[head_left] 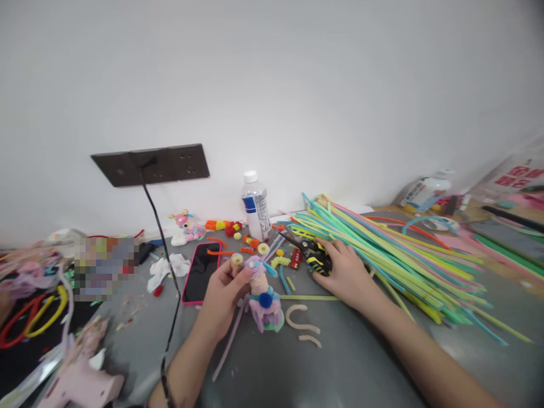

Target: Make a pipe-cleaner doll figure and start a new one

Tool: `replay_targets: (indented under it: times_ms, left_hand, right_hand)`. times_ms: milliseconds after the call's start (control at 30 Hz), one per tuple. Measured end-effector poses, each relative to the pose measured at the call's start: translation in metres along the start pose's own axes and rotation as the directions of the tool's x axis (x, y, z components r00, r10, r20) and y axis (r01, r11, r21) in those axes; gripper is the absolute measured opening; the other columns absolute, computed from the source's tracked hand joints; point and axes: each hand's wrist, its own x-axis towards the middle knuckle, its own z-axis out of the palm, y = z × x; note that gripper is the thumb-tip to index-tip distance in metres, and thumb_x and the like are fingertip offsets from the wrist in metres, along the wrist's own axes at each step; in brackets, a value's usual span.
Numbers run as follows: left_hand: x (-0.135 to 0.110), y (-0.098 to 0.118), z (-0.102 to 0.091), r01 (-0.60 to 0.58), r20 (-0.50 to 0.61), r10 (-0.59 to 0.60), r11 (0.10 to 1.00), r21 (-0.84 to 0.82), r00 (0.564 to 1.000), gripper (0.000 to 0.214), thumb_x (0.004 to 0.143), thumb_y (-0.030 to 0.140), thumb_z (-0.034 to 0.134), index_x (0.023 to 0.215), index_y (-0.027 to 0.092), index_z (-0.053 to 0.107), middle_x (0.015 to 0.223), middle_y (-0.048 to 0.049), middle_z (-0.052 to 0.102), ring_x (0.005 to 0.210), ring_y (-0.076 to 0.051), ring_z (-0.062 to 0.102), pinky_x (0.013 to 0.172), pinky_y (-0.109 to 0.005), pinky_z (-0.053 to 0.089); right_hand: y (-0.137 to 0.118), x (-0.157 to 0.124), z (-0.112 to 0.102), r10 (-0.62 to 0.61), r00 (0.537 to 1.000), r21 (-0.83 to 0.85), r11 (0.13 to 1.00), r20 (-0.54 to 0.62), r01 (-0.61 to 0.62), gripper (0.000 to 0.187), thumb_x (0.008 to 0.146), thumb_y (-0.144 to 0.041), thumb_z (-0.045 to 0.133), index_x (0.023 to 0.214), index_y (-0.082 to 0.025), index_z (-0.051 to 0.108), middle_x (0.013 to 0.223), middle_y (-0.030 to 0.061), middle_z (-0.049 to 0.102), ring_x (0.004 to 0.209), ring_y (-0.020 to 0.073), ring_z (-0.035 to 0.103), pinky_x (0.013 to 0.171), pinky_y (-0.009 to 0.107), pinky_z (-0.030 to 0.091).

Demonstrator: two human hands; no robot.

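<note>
My left hand [224,297] pinches a small figure [264,299] made of fuzzy pipe cleaners, in purple, peach and light blue with a round blue pom-pom and yellow discs at the top. The figure is upright, and part of it is hidden behind my fingers. My right hand [345,273] is closed around the black and yellow handles of a pair of pliers [313,255], whose jaws point to the far left. Between the hands are a beige curved pipe cleaner piece [297,323], a long yellow-green strip [310,297] and several short offcuts.
A large bundle of pipe cleaners [395,260] spreads over the right side. A bottle [257,209] stands by the wall. A phone [202,275] lies left of my left hand, near a hanging black cable [158,218]. A pink glue gun [80,379] sits at the front left.
</note>
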Motion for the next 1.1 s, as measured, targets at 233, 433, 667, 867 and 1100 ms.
replay_targets:
  times_ms: [233, 433, 667, 867, 1100]
  left_hand:
    - [-0.003, 0.0, 0.006, 0.038, 0.052, -0.04, 0.999, 0.021, 0.998, 0.045, 0.055, 0.03, 0.092, 0.07, 0.017, 0.051, 0.067, 0.0051, 0.054, 0.064, -0.01, 0.059, 0.06, -0.022, 0.054]
    - [0.001, 0.0, 0.0, 0.027, 0.011, -0.027, 0.999, -0.036, 1.0, 0.044, 0.054, 0.032, 0.092, 0.076, 0.017, 0.057, 0.07, 0.0033, 0.061, 0.06, -0.01, 0.06, 0.054, -0.02, 0.052]
    - [0.009, 0.006, -0.01, -0.018, -0.082, 0.0, 0.975, -0.22, 0.997, 0.049, 0.054, 0.042, 0.09, 0.084, 0.015, 0.062, 0.069, 0.0024, 0.065, 0.055, -0.01, 0.059, 0.052, -0.02, 0.047]
    - [0.013, 0.007, -0.009, -0.111, -0.138, 0.082, 0.969, -0.22, 0.987, 0.044, 0.057, 0.038, 0.089, 0.084, 0.015, 0.063, 0.073, 0.0012, 0.068, 0.057, -0.01, 0.061, 0.05, -0.02, 0.047]
    - [0.017, 0.002, -0.004, -0.179, -0.169, 0.143, 0.958, -0.223, 0.975, 0.035, 0.057, 0.028, 0.089, 0.075, 0.015, 0.063, 0.074, 0.0007, 0.069, 0.064, -0.01, 0.064, 0.06, -0.02, 0.052]
  right_hand:
    - [0.003, 0.001, 0.004, 0.014, 1.0, -0.069, 0.998, 0.017, -0.013, 0.059, 0.077, -0.036, 0.061, 0.131, -0.012, 0.057, 0.107, 0.0152, 0.06, 0.099, 0.0329, 0.056, 0.081, 0.044, 0.045]
    - [0.001, 0.001, 0.004, 0.042, 0.999, -0.077, 0.996, 0.025, -0.04, 0.065, 0.08, -0.052, 0.062, 0.131, -0.012, 0.058, 0.11, 0.0156, 0.059, 0.1, 0.0337, 0.057, 0.081, 0.045, 0.045]
    - [0.002, -0.001, 0.005, -0.008, 0.999, -0.068, 0.998, -0.033, 0.006, 0.059, 0.082, -0.051, 0.063, 0.128, -0.014, 0.059, 0.105, 0.0139, 0.06, 0.095, 0.0324, 0.057, 0.078, 0.044, 0.045]
    - [-0.004, 0.006, -0.008, -0.071, 0.974, 0.186, 0.976, -0.215, 0.112, 0.036, 0.089, -0.047, 0.058, 0.11, -0.019, 0.063, 0.101, 0.0106, 0.062, 0.098, 0.0287, 0.058, 0.085, 0.044, 0.045]
    - [-0.071, -0.014, -0.055, -0.188, 0.873, 0.455, 0.793, -0.45, 0.406, 0.014, 0.094, -0.019, 0.048, 0.088, -0.023, 0.06, 0.079, 0.005, 0.065, 0.077, 0.0214, 0.062, 0.073, 0.036, 0.048]
